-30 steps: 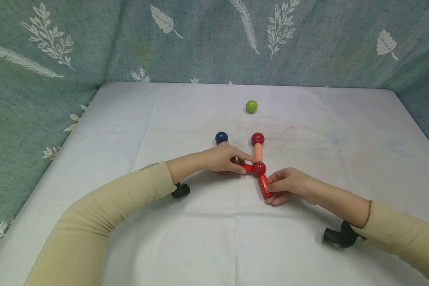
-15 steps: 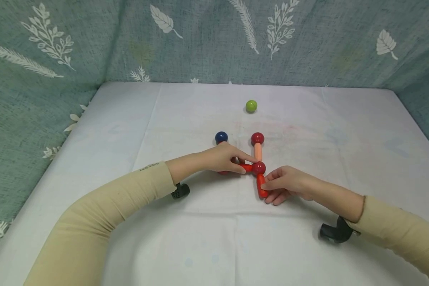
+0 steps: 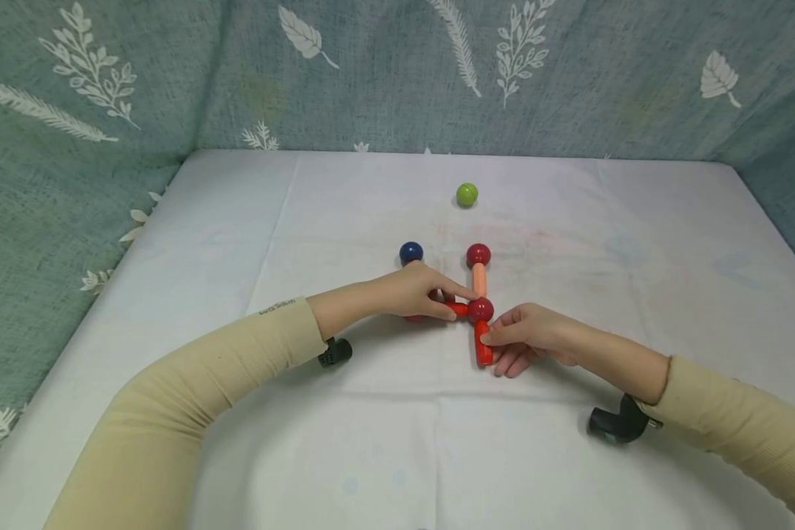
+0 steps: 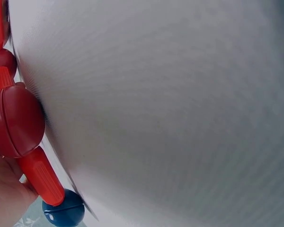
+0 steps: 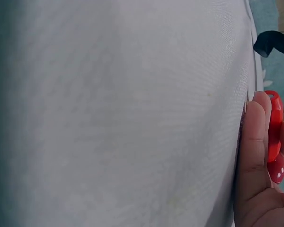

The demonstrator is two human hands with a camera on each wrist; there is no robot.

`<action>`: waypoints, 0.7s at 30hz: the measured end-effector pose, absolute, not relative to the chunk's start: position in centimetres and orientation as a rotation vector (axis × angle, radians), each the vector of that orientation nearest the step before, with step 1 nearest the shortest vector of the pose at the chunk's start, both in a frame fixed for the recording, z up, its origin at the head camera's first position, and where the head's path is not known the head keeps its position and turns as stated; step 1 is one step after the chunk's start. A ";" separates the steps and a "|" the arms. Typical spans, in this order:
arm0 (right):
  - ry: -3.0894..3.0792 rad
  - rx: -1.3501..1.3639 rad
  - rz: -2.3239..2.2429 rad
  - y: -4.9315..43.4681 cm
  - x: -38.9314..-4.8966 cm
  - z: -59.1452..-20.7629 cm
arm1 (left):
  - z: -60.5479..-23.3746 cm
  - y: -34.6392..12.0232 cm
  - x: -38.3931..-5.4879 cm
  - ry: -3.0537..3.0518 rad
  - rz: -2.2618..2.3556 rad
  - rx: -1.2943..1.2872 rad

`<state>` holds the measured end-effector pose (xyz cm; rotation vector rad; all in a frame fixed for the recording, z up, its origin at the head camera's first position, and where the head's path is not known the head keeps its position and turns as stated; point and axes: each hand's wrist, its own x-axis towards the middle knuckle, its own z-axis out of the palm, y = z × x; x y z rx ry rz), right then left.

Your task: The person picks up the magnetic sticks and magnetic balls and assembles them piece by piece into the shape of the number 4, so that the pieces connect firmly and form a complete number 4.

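Note:
A toy frame of balls and rods lies mid-table in the head view. My left hand point(image 3: 419, 291) pinches a red rod point(image 3: 459, 309), its index fingertip right at the central red ball point(image 3: 481, 310). From that ball, an orange rod point(image 3: 480, 280) runs back to another red ball point(image 3: 478, 255). My right hand point(image 3: 533, 337) holds a second red rod point(image 3: 483, 344), which points toward the front with its near end bare. Beyond the left hand sits a blue ball point(image 3: 411, 253); in the left wrist view, a red rod point(image 4: 41, 176) joins it to a large red ball point(image 4: 19, 120).
A green ball point(image 3: 467, 194) lies apart toward the back of the white-covered table point(image 3: 291, 456). Leaf-patterned cloth point(image 3: 384, 81) hangs behind and at the sides. A black wrist camera point(image 3: 335, 352) is worn under the left wrist, and another black camera point(image 3: 617, 422) under the right.
My right hand has shifted slightly left, swinging the near end of its red rod left, so the rod now lines up more with the orange one. The left hand stays in place.

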<state>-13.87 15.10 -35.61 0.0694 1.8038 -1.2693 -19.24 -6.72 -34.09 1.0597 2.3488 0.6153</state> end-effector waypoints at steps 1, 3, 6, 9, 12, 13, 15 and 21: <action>1.802 0.069 -1.270 15.1 -13.9 -35.6 | -34.1 -6.7 -19.2 2.349 0.615 1.060; 1.795 0.068 -1.273 15.1 -13.9 -35.6 | -34.0 -6.8 -19.2 2.350 0.616 1.059; 1.788 0.073 -1.275 15.0 -14.0 -35.5 | -34.0 -6.8 -19.2 2.351 0.619 1.054; 1.785 0.075 -1.275 15.0 -14.1 -35.5 | -33.9 -6.8 -19.2 2.349 0.621 1.056; 1.788 0.076 -1.274 15.0 -14.0 -35.4 | -34.0 -6.8 -19.2 2.346 0.626 1.063; 1.789 0.076 -1.273 15.0 -14.0 -35.4 | -34.0 -6.8 -19.2 2.345 0.627 1.067; 1.794 0.075 -1.272 15.0 -13.9 -35.3 | -34.0 -6.8 -19.2 2.344 0.630 1.072; 1.803 0.066 -1.262 15.2 -13.9 -35.3 | -34.2 -6.7 -19.2 2.344 0.625 1.070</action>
